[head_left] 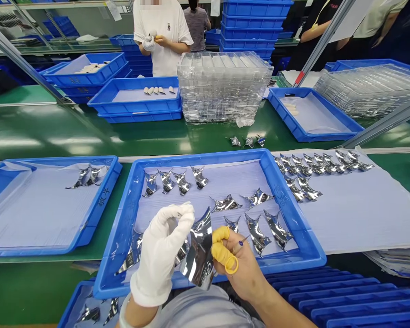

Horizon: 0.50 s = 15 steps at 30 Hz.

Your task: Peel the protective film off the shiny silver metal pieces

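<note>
My left hand, in a white glove, has thumb and forefinger pinched at the upper left of a shiny chrome piece. The curved piece is upright over the front of a blue tray. At its right edge is my right hand, with yellow finger cots on thumb and forefinger, curled round a thin tool with a blue end. Several chrome pieces lie on the tray's white liner, some partly hidden behind my left hand.
Chrome pieces lie on a white sheet at right. Another blue tray stands left. Behind are stacked clear plastic trays and blue trays. A person works across the table. Metal posts slant in at both sides.
</note>
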Motion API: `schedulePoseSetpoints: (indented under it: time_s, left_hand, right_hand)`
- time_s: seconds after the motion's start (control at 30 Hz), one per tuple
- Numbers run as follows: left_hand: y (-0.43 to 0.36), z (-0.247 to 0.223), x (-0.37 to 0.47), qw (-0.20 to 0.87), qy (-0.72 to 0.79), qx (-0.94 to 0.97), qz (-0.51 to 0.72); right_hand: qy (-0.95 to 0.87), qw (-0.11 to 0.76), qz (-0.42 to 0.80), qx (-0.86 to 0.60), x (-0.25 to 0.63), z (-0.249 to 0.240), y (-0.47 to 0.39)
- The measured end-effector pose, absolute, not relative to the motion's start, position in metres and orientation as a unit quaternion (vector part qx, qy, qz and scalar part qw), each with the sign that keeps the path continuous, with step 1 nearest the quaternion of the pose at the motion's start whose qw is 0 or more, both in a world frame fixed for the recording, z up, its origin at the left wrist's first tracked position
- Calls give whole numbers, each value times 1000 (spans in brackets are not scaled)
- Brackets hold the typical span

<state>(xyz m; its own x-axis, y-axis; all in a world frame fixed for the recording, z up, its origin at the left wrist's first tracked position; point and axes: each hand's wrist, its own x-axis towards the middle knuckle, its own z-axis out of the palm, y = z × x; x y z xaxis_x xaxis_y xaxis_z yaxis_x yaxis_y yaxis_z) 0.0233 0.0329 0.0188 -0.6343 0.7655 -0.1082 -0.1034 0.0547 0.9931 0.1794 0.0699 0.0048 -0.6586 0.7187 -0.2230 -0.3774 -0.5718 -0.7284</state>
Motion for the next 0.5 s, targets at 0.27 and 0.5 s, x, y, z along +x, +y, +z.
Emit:
schedulePoseSetpoints:
  time_s: [0.27,0.5]
  left_hand:
    - [32,16,22,381,633,232,633]
    - [40,19,32,415,647,213,603]
  right_hand:
    - [-343,333,843,-246,178,8,70]
    - [-295,330,854,-274,174,18,70]
